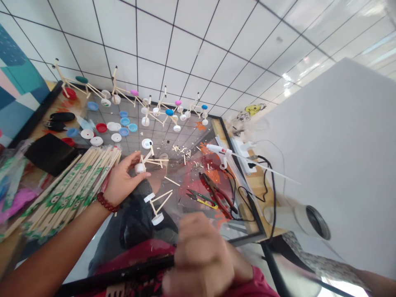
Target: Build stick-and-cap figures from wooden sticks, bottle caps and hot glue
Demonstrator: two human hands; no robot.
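My left hand (125,179), with a dark red bead bracelet, has its thumb and fingers around a small stick-and-cap model (148,161). This model has white bottle caps and thin wooden sticks, one with a dark end. Close to my body, my right hand (198,251) is raised over the table edge, curled and smeared by motion; whether it holds anything cannot be made out. Between the hands lies a stick frame (162,201) with two white caps. A loose stick (172,181) is just above it.
Several finished-looking stick models (169,112) line the back of the glass table. Loose bottle caps (125,121) and wrapped chopsticks (69,187) lie left. Right are a glue gun (220,153), red-handled pliers (218,194), snips (202,199), cables, and a power strip (244,154). Stick scraps are scattered centrally.
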